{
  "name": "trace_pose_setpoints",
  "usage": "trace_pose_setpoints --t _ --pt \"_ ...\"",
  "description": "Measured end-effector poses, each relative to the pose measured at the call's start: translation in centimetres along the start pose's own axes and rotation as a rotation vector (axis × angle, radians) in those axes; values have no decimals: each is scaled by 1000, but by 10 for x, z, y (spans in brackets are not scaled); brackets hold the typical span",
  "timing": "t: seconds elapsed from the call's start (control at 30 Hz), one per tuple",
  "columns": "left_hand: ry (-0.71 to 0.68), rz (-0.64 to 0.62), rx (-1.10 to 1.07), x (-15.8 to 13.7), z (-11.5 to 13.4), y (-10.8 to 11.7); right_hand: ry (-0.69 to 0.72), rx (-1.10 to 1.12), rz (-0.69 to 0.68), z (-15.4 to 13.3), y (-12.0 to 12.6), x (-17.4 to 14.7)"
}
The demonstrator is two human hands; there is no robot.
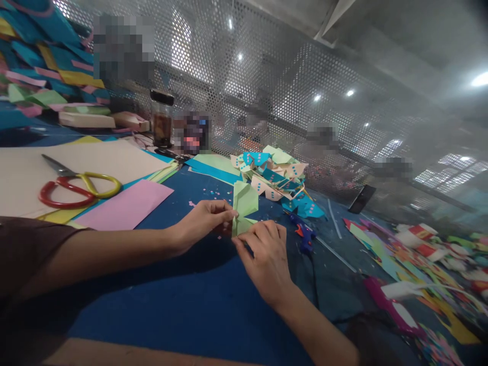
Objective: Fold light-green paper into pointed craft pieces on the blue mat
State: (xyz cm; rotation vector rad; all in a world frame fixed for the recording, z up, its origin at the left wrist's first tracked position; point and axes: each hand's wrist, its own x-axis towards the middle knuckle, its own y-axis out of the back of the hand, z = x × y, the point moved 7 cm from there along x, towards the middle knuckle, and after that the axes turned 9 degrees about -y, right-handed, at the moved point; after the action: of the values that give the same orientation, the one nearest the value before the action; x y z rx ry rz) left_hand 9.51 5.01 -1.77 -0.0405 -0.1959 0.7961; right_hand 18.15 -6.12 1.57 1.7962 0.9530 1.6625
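A folded piece of light green paper (246, 199) is held up between both hands above the blue table. My left hand (208, 219) pinches its left edge between thumb and fingers. From the right, my right hand (265, 249) grips the lower part, with the fingers bent over it and partly hiding it. Just behind lies a heap of folded paper pieces (270, 173) in blue, green and cream, many with small coloured squares on them. Tiny paper bits are scattered on the table near my left hand.
Scissors (80, 185) with red and yellow handles lie on cream sheets at left, beside a pink sheet (129, 206). A blue glue gun (303, 231) with its cable lies right of my right hand. Behind stand a dark-lidded jar (162, 119) and a perforated metal screen (213, 66).
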Motion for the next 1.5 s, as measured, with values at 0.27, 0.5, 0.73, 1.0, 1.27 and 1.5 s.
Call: trace_pose_setpoints --t 0.27,0.5,0.73,1.0,1.27,1.5 --pt "-67 -74 81 1 1 -4 -37 -32 -29 6 -5 1" --pt "-85 -105 102 1 -2 -6 -69 -35 -57 9 -8 1" --pt "-83 -129 121 0 -2 -8 -84 -29 -64 12 -9 0" --pt "-76 -126 160 -4 2 -9 -95 -39 -60 13 -10 1" --pt "-90 -92 135 1 0 -4 -95 -13 -78 12 -11 0" --pt "-36 -8 -20 2 3 2 -229 122 40 21 1 1"
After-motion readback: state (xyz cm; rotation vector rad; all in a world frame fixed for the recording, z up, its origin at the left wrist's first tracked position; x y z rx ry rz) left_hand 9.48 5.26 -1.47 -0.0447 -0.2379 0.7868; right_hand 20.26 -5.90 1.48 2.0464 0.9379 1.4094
